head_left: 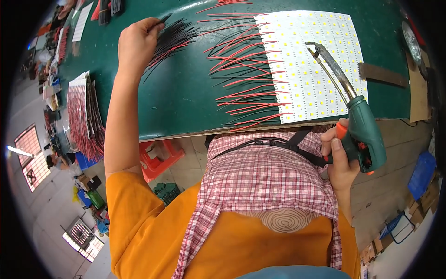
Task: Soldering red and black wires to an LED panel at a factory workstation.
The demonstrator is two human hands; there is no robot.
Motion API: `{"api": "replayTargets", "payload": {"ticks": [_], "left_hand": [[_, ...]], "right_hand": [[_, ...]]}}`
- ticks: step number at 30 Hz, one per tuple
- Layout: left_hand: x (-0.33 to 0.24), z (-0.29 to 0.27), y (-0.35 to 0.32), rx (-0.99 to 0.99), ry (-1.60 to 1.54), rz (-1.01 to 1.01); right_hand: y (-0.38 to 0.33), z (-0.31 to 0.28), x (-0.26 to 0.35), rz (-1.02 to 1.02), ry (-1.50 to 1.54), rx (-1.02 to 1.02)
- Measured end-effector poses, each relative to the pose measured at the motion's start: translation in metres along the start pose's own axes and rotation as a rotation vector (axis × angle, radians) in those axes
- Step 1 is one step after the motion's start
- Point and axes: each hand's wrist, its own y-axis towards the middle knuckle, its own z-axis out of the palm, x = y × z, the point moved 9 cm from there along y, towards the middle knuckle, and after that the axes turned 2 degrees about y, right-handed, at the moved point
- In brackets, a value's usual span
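1. Hand, left (pixel 139 39): fingertips pinched narrow at the far end of a pile of loose black wires (pixel 176 36); how many strands are gripped, cannot tell. A few red strands lie along the pile's near side. Handling note: a light pinch on one strand, close to its end, should work best.
2. Hand, right (pixel 341 162): closed around the handle of a green soldering gun (pixel 367 123) with orange parts.
3. Tip, bent and dark (pixel 312 44): above the white LED panel (pixel 297 95); contact cannot be told. Handling note: best held clear of the yellow LEDs while the left hand sorts wire.
4. Panel: flat on the green workbench (pixel 181 109), right of the wire pile, near the bench edge. Red and black wires (pixel 253 109) fringe its left side; some cross. Handling note: fanning them apart should leave each pad easier to reach.
5. Stack of similar wired boards (pixel 80 104): left bench edge, leads hanging.
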Motion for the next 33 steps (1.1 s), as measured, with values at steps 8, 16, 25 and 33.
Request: {"api": "replayTargets", "payload": {"ticks": [8, 16, 25, 33], "left_hand": [[0.02, 0.012, 0.014, 0.088, -0.209, -0.126], [0.036, 0.011, 0.024, 0.194, -0.226, -0.157], [-0.072, -0.033, -0.023, 0.299, 0.747, 0.367], [-0.069, 0.06, -0.089, 0.484, 1.427, 0.843]], "right_hand": [[0.0, -0.002, -0.004, -0.017, 0.003, -0.006], [-0.003, -0.008, -0.004, -0.021, 0.013, -0.007], [-0.005, -0.016, -0.008, -0.057, 0.0, 0.015], [-0.007, -0.023, -0.018, -0.048, 0.029, 0.006]]}}
